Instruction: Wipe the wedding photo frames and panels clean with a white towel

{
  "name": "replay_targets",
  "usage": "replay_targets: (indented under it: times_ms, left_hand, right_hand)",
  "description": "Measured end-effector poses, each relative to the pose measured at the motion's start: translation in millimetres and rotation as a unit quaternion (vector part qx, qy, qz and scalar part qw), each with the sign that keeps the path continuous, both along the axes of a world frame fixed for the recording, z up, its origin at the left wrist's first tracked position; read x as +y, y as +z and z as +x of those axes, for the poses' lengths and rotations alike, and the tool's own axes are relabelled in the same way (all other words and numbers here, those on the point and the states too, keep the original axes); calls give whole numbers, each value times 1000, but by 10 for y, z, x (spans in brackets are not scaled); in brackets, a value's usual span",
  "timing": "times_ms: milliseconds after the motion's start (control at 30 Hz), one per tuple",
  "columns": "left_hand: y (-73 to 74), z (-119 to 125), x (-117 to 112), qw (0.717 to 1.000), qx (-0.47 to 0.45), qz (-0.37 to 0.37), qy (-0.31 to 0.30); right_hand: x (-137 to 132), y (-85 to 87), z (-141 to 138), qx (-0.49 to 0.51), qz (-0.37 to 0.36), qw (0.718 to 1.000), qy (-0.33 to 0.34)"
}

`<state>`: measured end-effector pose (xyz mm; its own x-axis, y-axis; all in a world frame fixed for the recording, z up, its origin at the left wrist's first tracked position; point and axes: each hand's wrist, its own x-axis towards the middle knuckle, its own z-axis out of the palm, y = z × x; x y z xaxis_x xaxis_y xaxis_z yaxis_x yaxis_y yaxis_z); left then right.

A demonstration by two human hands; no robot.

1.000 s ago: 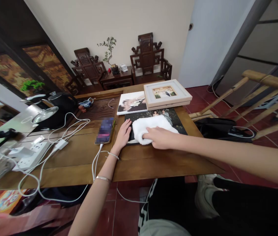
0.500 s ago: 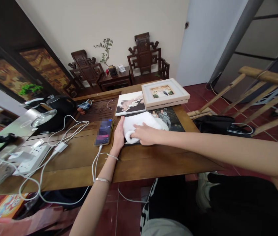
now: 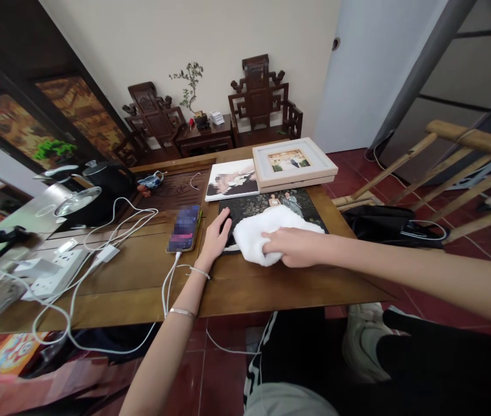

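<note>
A dark photo print (image 3: 271, 208) lies flat on the wooden table (image 3: 141, 277). My right hand (image 3: 297, 245) is closed on a white cloth (image 3: 262, 234) and presses it onto the near part of the print. My left hand (image 3: 216, 234) rests flat with fingers spread on the print's left edge, beside a phone (image 3: 184, 229) on a charging cable.
Behind the print lie another photo (image 3: 232, 181) and a white framed picture (image 3: 294, 162). A power strip (image 3: 48, 277) with white cables, a kettle (image 3: 106, 179) and a pot lid occupy the table's left. A bamboo chair (image 3: 445, 167) and black bag (image 3: 384, 222) stand at the right.
My right hand slid the cloth left across the print to my left hand, then back right and toward the near edge. My left hand stayed at the print's left edge.
</note>
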<state>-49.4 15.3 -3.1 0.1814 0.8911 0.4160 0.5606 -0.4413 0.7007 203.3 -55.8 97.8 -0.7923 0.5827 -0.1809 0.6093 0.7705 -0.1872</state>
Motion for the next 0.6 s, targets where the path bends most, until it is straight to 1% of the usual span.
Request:
replay_targets:
  times_ms: [167, 300, 367, 433, 600]
  left_hand:
    - [-51, -36, 40, 999, 35, 11, -17]
    - [-57, -50, 52, 999, 39, 14, -20]
    - [-52, -50, 51, 999, 39, 14, -20]
    - [-46, -48, 48, 999, 41, 13, -19]
    - [-47, -51, 53, 999, 44, 9, -15]
  right_hand:
    - [254, 16, 239, 7, 20, 998, -61]
    - [530, 4, 261, 22, 29, 993, -113]
    - [682, 12, 187, 49, 16, 989, -141]
    - [841, 37, 58, 80, 7, 985, -153]
    - [1213, 136, -437, 115, -3, 985, -125]
